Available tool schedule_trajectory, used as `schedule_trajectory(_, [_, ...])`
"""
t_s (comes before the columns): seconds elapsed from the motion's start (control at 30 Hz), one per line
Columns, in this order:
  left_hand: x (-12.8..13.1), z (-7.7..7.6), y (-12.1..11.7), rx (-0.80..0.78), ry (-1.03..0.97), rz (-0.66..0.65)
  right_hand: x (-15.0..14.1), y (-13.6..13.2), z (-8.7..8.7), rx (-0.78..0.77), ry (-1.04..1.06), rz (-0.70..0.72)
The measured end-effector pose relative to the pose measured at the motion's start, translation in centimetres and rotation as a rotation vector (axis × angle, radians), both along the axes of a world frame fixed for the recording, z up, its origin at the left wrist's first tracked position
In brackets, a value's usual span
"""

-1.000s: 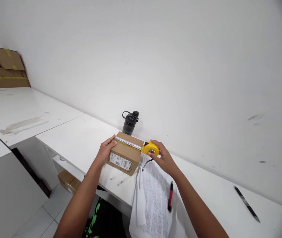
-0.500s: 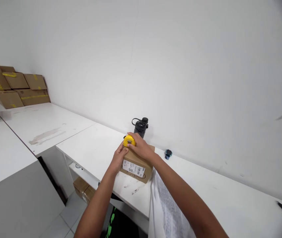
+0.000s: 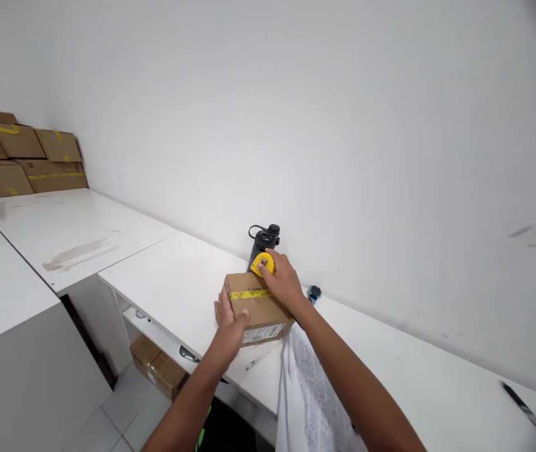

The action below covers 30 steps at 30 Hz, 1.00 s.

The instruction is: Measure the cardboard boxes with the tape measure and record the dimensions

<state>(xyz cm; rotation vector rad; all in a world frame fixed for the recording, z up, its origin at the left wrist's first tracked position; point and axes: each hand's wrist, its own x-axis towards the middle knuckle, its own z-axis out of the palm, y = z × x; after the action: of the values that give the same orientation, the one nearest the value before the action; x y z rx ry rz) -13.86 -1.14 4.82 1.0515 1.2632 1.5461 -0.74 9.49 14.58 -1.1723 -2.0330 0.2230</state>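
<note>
A small cardboard box (image 3: 263, 307) with yellow tape across its top and a white label on its near side sits on the white table (image 3: 187, 276). My left hand (image 3: 230, 323) grips the box at its left end, thumb on the near top edge and fingers round the side. In my right hand (image 3: 284, 276) is a yellow tape measure (image 3: 263, 263), held just above the box's far top edge; no blade shows drawn out. Behind it stands a black water bottle (image 3: 265, 238) with a loop on its lid, partly hidden by the tape measure.
A small dark and blue object (image 3: 314, 293) lies right of the box by the wall. A white cloth (image 3: 300, 395) hangs at the table's front edge. A dark strip-like object (image 3: 529, 414) lies far right. Cardboard boxes (image 3: 56, 176) are stacked far left; another carton (image 3: 155, 364) sits below.
My left hand has moved from beside the tape measure down to the box's left end. The box has tipped so its taped top shows more. The tape measure has shifted slightly right.
</note>
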Motion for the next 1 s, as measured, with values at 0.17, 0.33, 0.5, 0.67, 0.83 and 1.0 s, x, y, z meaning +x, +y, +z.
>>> schedule_trajectory(0.17, [-0.9,1.7,0.7,-0.005,0.107,0.269,-0.6,-0.9,0.0,0.020,-0.208,0.100])
schedule_trajectory(0.33, [-4.8,3.6,4.6,0.040,0.067,0.073,-2.3,-1.1,0.9,-0.002,-0.279,0.060])
schedule_trajectory(0.5, [-5.5,2.9,4.4,0.019,0.156,-0.119,-2.4,-1.2,1.7,-0.035,-0.418,0.154])
schedule_trajectory(0.67, [-4.7,2.6,4.6,0.102,0.063,-0.254,-0.8,-1.5,2.0,-0.061,-0.381,0.239])
schedule_trajectory(0.83, [-3.5,1.7,5.3,0.091,-0.108,-0.328,-0.2,-1.9,1.8,-0.065,-0.363,0.173])
schedule_trajectory(1.0, [-3.4,1.5,5.3,0.061,-0.139,-0.349,0.1,-2.3,2.1,-0.068,-0.307,0.132])
